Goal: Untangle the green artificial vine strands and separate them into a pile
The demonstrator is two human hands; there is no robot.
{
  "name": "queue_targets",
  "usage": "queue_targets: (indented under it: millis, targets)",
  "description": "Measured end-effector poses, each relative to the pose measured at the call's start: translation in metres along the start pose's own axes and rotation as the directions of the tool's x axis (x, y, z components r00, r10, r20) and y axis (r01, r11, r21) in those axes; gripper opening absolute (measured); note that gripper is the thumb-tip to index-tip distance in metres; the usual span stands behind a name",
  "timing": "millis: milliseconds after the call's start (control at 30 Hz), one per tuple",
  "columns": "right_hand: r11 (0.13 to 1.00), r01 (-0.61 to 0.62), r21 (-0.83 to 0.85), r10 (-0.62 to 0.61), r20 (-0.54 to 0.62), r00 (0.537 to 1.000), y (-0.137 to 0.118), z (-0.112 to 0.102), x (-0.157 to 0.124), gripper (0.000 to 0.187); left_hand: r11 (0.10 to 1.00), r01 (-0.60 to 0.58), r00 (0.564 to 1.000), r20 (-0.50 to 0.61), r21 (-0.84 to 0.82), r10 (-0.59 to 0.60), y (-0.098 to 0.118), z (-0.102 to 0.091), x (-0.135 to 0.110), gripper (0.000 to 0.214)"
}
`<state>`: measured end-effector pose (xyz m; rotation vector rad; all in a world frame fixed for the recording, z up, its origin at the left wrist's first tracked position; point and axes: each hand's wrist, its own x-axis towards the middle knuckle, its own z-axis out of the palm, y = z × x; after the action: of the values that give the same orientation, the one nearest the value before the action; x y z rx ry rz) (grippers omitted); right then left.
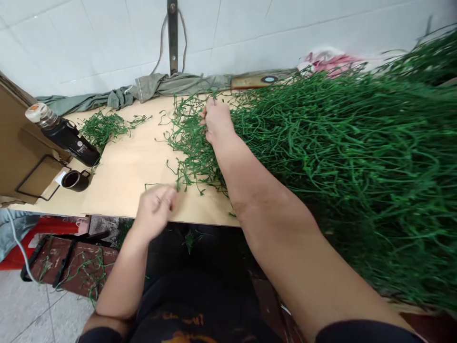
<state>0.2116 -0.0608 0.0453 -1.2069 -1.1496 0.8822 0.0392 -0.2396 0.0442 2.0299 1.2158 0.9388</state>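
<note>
A big heap of long thin green stalks with curled, budded tips, garlic scapes by their look (321, 138), covers the right side of the table. My right hand (217, 119) reaches across to the left end of this heap. Its fingers are closed among the scape tips, and what lies inside them is partly hidden. Near the table's front edge, my left hand (157, 207) is curled closed and slightly blurred. A thin green stalk lies just above its knuckles; whether anything is in the fingers cannot be made out.
A small pile of green tips (103, 127) lies at the left, beside a black flask (71, 143) and a dark cup (75, 181). A cleaver-like wooden handle (250, 83) and grey cloth (157, 86) lie along the wall. A cardboard box (28, 147) stands at far left.
</note>
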Motion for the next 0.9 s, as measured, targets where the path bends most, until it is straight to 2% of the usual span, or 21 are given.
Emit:
queue_targets:
  millis: [67,100,233,333,500,567,667,800,900]
  targets:
    - [0.990,-0.105,0.096,0.105,0.002,0.994,-0.013,-0.002,-0.013,0.042,0.993,0.116,0.989,-0.101,0.037,-0.112,-0.017,-0.003,0.012,0.039]
    - [0.981,-0.140,0.137,0.135,0.040,0.990,-0.019,-0.001,-0.021,0.041,0.984,0.148,0.984,-0.111,0.099,-0.137,-0.025,-0.003,0.020,0.035]
    - [0.974,-0.143,0.177,0.102,0.224,0.969,-0.036,0.006,-0.045,0.038,0.949,0.138,0.986,-0.132,0.283,-0.104,-0.049,0.000,0.046,0.027]
    - [0.978,-0.130,0.164,0.086,0.250,0.965,-0.040,0.007,-0.052,0.035,0.955,0.108,0.984,-0.163,0.275,-0.064,-0.053,0.002,0.048,0.025]
    - [0.995,-0.036,0.088,0.015,0.232,0.973,-0.039,0.008,-0.058,0.033,0.989,0.068,0.935,-0.354,0.133,-0.017,-0.041,-0.006,0.040,0.056]
    - [0.998,-0.018,0.063,0.003,0.228,0.974,-0.038,0.012,-0.060,0.033,0.999,0.013,0.942,-0.334,0.043,0.002,-0.031,-0.005,0.041,0.063]
    - [0.998,-0.034,0.061,0.019,0.237,0.971,-0.036,0.021,-0.065,0.035,0.998,-0.018,0.981,-0.196,-0.067,0.004,-0.021,0.009,0.049,0.061]
    - [0.991,-0.082,0.110,0.052,0.248,0.967,-0.035,0.027,-0.066,0.038,0.976,0.098,0.980,-0.151,-0.196,-0.129,-0.021,0.033,0.056,0.034]
    - [0.972,-0.140,0.188,0.093,0.240,0.966,-0.032,0.023,-0.062,0.037,0.959,0.145,0.979,-0.103,-0.244,-0.174,-0.021,0.039,0.048,0.035]
